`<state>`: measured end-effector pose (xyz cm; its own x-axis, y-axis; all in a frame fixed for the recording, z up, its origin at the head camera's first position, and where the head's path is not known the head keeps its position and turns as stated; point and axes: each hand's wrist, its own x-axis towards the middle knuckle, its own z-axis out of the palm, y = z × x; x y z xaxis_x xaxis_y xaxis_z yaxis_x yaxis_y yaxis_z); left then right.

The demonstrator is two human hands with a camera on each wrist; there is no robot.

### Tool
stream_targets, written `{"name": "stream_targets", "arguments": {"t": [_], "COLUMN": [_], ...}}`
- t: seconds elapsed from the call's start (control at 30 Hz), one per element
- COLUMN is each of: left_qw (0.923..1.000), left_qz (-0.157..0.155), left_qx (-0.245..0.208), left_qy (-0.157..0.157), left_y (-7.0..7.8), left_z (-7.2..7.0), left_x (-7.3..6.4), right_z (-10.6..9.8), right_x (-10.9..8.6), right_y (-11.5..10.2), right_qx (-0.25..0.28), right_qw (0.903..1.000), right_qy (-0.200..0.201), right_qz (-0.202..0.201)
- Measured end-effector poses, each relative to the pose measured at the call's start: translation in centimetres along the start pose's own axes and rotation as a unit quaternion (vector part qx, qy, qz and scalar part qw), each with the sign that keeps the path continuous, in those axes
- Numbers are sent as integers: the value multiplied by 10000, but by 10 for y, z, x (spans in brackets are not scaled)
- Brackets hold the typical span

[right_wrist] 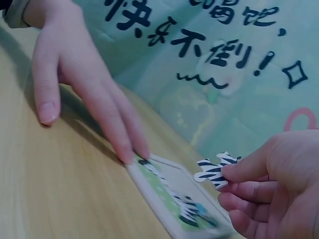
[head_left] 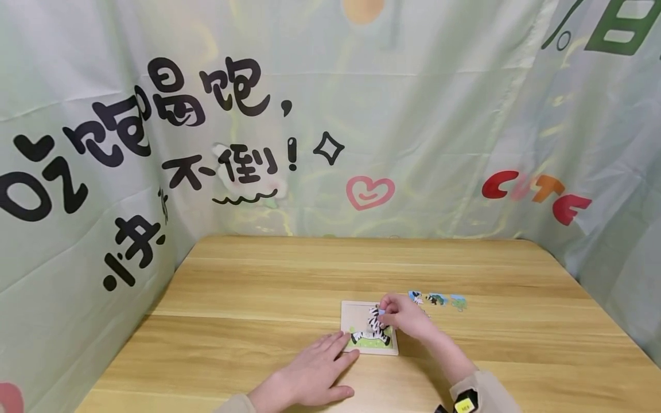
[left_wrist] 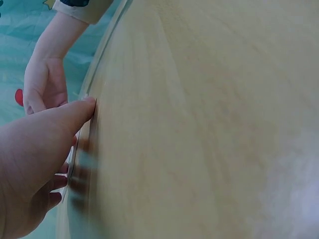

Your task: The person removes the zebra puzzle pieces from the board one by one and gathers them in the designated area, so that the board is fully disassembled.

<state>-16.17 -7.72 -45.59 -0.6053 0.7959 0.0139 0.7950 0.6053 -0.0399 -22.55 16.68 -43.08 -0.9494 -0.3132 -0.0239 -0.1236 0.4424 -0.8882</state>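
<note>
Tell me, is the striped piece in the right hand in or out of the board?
Out: the right hand pinches the striped piece in the air, off the puzzle board.

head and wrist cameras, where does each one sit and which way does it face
Head: worn on the head, facing forward and down over the table to the curtain; left hand and right hand show.
Left wrist: on that wrist, looking past the left hand along the table; right hand shows beyond.
Right wrist: on that wrist, looking past the right hand toward the puzzle board; left hand shows beyond.
Shared: head and right wrist both show the board and curtain lettering.
</note>
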Motion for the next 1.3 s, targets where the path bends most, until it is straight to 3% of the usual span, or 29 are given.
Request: {"name": "stream_targets", "arguments": {"t": [0.2, 0.57, 0.8, 1.03, 1.3], "left_qw": [10000, 9998, 9999, 9999, 9999], "left_qz": [-26, -85, -40, -16, -43], "left_qx": [-8, -124, -130, -118, -85], "left_qy": [-34, -102, -81, -74, -83], "left_y": [1, 2, 1, 1, 2], "left_z": [-1, 0, -1, -1, -2], "left_x": [1, 0, -1, 1, 1], "right_z": [-25, -70, -88, -92, -89], "right_x": [-13, -42, -51, -51, -45], "right_y": [14, 47, 60, 64, 66], "right_qx": [337, 538, 221, -159, -839], "right_qw": [9994, 9943, 9901, 9866, 9796], "right_qy": [85, 728, 961, 1041, 1372], "right_qz": [34, 555, 1003, 1245, 1202]}}
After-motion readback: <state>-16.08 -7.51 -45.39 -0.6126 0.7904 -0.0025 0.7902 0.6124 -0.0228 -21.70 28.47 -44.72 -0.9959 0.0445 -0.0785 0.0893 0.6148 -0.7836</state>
